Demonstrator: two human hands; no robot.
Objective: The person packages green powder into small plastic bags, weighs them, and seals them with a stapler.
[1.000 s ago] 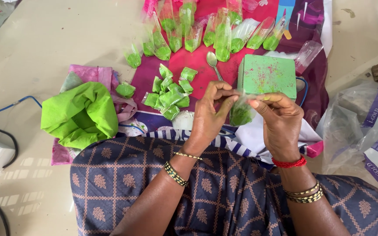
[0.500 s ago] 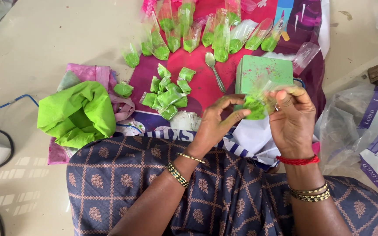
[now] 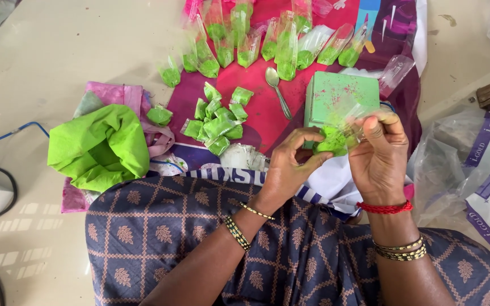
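Head view: the left hand (image 3: 287,164) and the right hand (image 3: 378,156) meet over the lap, both pinching one small clear packet (image 3: 336,139) with green powder in its lower part. The left fingertips grip its bottom end, the right fingers curl round its upper, emptier end; neither hand is spread.

Just beyond the hands stands a green box (image 3: 336,93), its lid speckled with powder. Left of it, past the left hand, a metal spoon (image 3: 277,90) lies on the red cloth (image 3: 256,113). Farther left is a heap of folded green packets (image 3: 216,119), each closed on its powder. Well beyond the hands, along the far edge of the cloth, a row of unfolded packets (image 3: 256,39) lies with green powder in the bottoms and clear tops loose. A bunched green bag (image 3: 100,147) sits far to the left of the left hand.

To the right of the right hand, clear plastic bags (image 3: 472,164) crowd close. Bare floor (image 3: 69,56) opens beyond the cloth's left edge.
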